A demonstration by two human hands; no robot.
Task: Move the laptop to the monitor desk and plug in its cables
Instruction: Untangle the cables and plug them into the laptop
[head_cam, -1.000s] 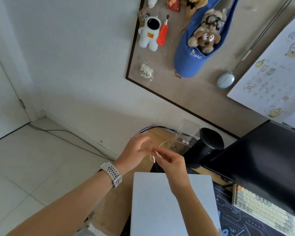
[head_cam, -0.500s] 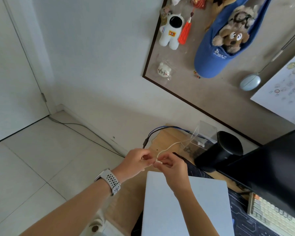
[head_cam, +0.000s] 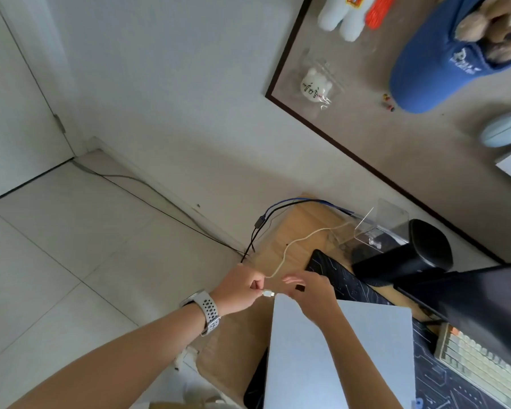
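The person is wearing a smartwatch (head_cam: 204, 311) on the left wrist, and its pale grey band is showing lots of little dark round holes. Both arms are showing bare, with no sleeves. A dark-painted nail (head_cam: 300, 288) is showing on the right hand (head_cam: 313, 293).

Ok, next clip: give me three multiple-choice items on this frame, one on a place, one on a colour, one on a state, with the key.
1. Where does the laptop lie?
A. on the floor
B. on the desk, closed
C. pinned to the board

2. What colour is the cable that the left hand pinches?
A. white
B. red
C. green

3. Is the white plug in the laptop?
A. yes, fully seated
B. no, just off its corner
C. it lies loose on the floor

Key: 1 B, the lid is shut and flat on the desk. 2 A, a pale white cord runs from the fingers across the wood. 3 B, the connector's tip shows beside the corner, with the right hand above it.
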